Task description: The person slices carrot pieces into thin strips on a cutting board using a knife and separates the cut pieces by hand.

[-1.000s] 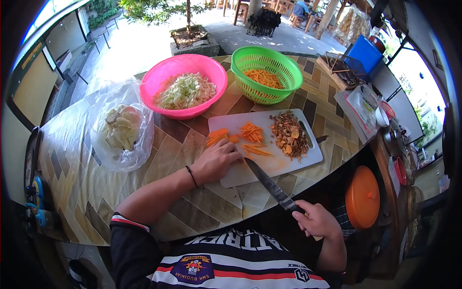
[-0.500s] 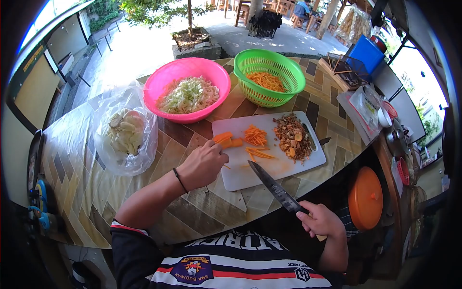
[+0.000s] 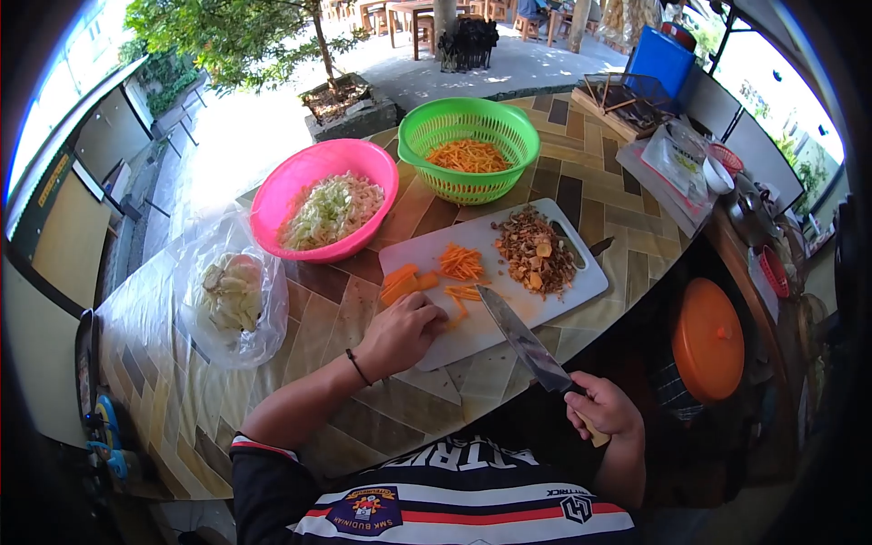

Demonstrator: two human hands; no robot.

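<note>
My right hand (image 3: 603, 405) grips a kitchen knife (image 3: 527, 345) by its light wooden handle, the blade pointing up and left over the near edge of the white cutting board (image 3: 536, 313). My left hand (image 3: 407, 332) rests at the board's left edge with curled fingers. Carrot strips (image 3: 461, 303) lie beside its fingertips; what it holds, if anything, is hidden. Just beyond it are larger carrot pieces (image 3: 400, 284). A small heap of carrot matchsticks (image 3: 461, 262) sits mid-board, and a pile of brownish peelings and scraps (image 3: 536, 252) covers the right end.
Behind the board stand a pink basin (image 3: 389, 218) of shredded pale vegetable and a green colander (image 3: 527, 150) of shredded carrot. A clear plastic bag (image 3: 272, 313) with pale cabbage-like pieces lies left. An orange lidded container (image 3: 708, 341) is at the right, beyond the table (image 3: 363, 427) edge.
My left hand has drawn back from the larger carrot pieces toward the near edge of the board. The knife stays in my right hand, and the camera view has shifted.
</note>
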